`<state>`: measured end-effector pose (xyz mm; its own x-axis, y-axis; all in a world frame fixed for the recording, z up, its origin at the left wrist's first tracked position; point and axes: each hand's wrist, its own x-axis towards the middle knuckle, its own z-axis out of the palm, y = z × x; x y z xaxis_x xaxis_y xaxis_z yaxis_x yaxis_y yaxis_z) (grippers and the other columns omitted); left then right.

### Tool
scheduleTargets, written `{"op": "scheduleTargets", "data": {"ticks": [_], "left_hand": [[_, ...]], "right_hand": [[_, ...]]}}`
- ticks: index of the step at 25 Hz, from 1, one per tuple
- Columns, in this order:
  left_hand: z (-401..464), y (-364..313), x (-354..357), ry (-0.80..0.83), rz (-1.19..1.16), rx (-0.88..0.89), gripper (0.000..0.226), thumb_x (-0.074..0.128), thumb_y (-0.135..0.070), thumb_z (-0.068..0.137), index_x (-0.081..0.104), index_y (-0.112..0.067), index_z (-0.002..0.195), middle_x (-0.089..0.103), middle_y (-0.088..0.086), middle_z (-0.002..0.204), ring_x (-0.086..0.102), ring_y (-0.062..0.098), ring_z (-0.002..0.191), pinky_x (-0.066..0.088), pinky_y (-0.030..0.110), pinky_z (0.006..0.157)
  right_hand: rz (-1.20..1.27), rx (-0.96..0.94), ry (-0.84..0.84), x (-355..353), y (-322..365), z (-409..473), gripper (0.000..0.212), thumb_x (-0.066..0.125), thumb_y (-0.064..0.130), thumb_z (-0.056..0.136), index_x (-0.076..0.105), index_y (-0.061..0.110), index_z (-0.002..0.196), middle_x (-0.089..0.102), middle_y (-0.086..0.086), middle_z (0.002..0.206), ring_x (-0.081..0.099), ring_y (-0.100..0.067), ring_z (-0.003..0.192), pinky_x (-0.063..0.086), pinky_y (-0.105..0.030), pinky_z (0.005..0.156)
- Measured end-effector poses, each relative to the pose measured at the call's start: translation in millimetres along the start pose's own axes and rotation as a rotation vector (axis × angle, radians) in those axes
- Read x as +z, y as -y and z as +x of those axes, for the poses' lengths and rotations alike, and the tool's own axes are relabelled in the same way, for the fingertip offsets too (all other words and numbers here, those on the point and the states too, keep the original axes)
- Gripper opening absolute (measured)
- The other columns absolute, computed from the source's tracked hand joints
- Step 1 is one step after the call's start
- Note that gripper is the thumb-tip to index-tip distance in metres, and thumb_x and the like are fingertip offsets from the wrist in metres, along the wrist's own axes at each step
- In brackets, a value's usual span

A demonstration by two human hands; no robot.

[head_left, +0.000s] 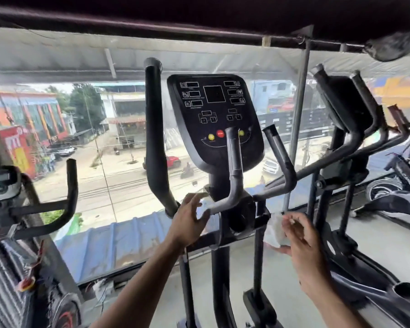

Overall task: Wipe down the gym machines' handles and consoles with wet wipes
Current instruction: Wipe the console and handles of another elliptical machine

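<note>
One wet wipe (276, 230) is sitting bunched in the right hand (298, 235), whose fingers are curling round it, just right of the elliptical's central post and below the grey pulse-grip handle (232, 185). The left hand (188, 218) is hanging open with fingers spread, close against the lower bend of that handle; a pale patch is showing between its fingers and the bar, but whether that is a second wipe is too blurred to tell.

The step in hand looks like wiping this handle. To do it well, the wipe should be wrapping fully round the tube and sliding along its length, from the bend up to the tip that is crossing in front of the console (214, 119), with a twist so the back face is cleaned too. The left hand would be best steadying the frame, not touching the surface being cleaned.

On the console, light pressure is advisable around the red and yellow buttons (220, 133). The tall black moving handle (153, 129) on the left and the short black grip (278, 152) on the right are standing near, also awaiting the wipe. A neighbouring machine (346, 110) is standing to the right.
</note>
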<state>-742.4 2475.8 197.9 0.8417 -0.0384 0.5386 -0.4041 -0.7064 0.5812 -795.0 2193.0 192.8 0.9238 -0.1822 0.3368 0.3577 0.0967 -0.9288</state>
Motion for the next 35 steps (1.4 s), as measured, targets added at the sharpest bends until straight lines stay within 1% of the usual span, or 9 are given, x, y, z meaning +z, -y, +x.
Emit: {"op": "scheduleTargets", "data": {"ticks": [6, 9, 15, 18, 21, 23, 26, 30, 35], "left_hand": [[143.8, -6.1, 25.7, -0.357, 0.123, 0.045, 0.045, 0.055, -0.033, 0.091, 0.060, -0.018, 0.133, 0.057, 0.006, 0.126, 0.050, 0.024, 0.115, 0.046, 0.048, 0.101], [193.1, -10.8, 39.8, -0.484, 0.214, -0.007, 0.047, 0.057, -0.034, 0.087, 0.061, -0.024, 0.133, 0.054, 0.003, 0.135, 0.046, 0.024, 0.124, 0.043, 0.048, 0.105], [270.2, 3.9, 21.4, -0.619, 0.198, -0.150, 0.055, 0.063, -0.034, 0.093, 0.050, -0.026, 0.145, 0.036, 0.003, 0.161, 0.034, 0.030, 0.148, 0.029, 0.061, 0.118], [292.7, 13.9, 16.8, -0.602, 0.233, -0.193, 0.064, 0.066, -0.033, 0.093, 0.042, -0.024, 0.152, 0.027, 0.005, 0.168, 0.024, 0.031, 0.155, 0.025, 0.060, 0.121], [303.5, 26.3, 20.0, -0.591, 0.325, -0.242, 0.070, 0.065, -0.043, 0.092, 0.038, -0.028, 0.154, 0.022, 0.008, 0.169, 0.023, 0.034, 0.153, 0.030, 0.056, 0.120], [319.4, 25.5, 11.7, -0.612, 0.385, -0.307, 0.068, 0.064, -0.050, 0.089, 0.041, -0.030, 0.150, 0.030, 0.009, 0.161, 0.031, 0.037, 0.144, 0.037, 0.056, 0.111], [353.7, 17.9, -12.1, -0.692, 0.399, -0.333, 0.062, 0.060, -0.050, 0.090, 0.044, -0.026, 0.145, 0.040, 0.013, 0.146, 0.039, 0.038, 0.131, 0.041, 0.055, 0.103], [368.2, 30.7, -13.4, -0.651, 0.435, -0.294, 0.079, 0.057, -0.057, 0.094, 0.026, -0.028, 0.161, 0.014, 0.014, 0.170, 0.018, 0.037, 0.154, 0.038, 0.053, 0.115], [375.8, 39.3, -13.5, -0.653, 0.451, -0.266, 0.084, 0.046, -0.062, 0.094, 0.015, -0.030, 0.165, 0.006, 0.010, 0.174, 0.012, 0.033, 0.158, 0.035, 0.050, 0.120]], "right_hand": [[-0.076, -0.170, 0.017, 11.5, -15.1, 98.3, 0.007, 0.057, 0.036, 0.095, 0.064, 0.035, 0.092, 0.068, 0.014, 0.092, 0.065, 0.000, 0.084, 0.055, -0.032, 0.060], [-0.187, -0.234, 0.070, 26.4, -35.8, 150.7, 0.024, 0.059, 0.017, 0.101, 0.063, 0.039, 0.092, 0.069, 0.018, 0.089, 0.067, -0.001, 0.076, 0.057, -0.034, 0.059], [-0.430, -0.568, 0.095, 76.2, 20.4, 247.9, 0.024, 0.062, 0.006, 0.098, 0.068, 0.026, 0.109, 0.069, 0.020, 0.103, 0.065, 0.007, 0.092, 0.046, -0.004, 0.074], [-0.392, -0.748, 0.081, 101.3, 64.1, 297.3, 0.025, 0.062, 0.002, 0.097, 0.063, 0.017, 0.117, 0.065, 0.008, 0.112, 0.070, -0.012, 0.098, 0.054, -0.020, 0.082], [-0.417, -0.828, 0.071, 136.3, 95.9, 350.9, 0.028, 0.063, -0.002, 0.092, 0.061, 0.017, 0.112, 0.063, 0.010, 0.108, 0.068, -0.008, 0.091, 0.056, -0.023, 0.080], [-0.476, -0.820, 0.060, 166.7, 114.0, 392.4, 0.028, 0.065, -0.001, 0.091, 0.060, 0.019, 0.110, 0.064, 0.010, 0.102, 0.064, -0.003, 0.084, 0.053, -0.021, 0.074], [-0.518, -0.786, 0.012, 214.6, 131.0, 446.2, 0.025, 0.068, 0.005, 0.090, 0.060, 0.018, 0.109, 0.069, 0.004, 0.094, 0.068, -0.019, 0.085, 0.052, -0.030, 0.070], [-0.668, -0.922, 0.019, 259.9, 137.8, 496.0, 0.022, 0.069, 0.009, 0.093, 0.062, 0.018, 0.111, 0.075, -0.003, 0.101, 0.071, -0.026, 0.088, 0.054, -0.033, 0.067], [-0.630, -1.126, 0.100, 314.4, 152.7, 538.9, 0.022, 0.070, 0.007, 0.094, 0.069, 0.012, 0.115, 0.078, -0.006, 0.106, 0.074, -0.027, 0.096, 0.058, -0.038, 0.090]]}}
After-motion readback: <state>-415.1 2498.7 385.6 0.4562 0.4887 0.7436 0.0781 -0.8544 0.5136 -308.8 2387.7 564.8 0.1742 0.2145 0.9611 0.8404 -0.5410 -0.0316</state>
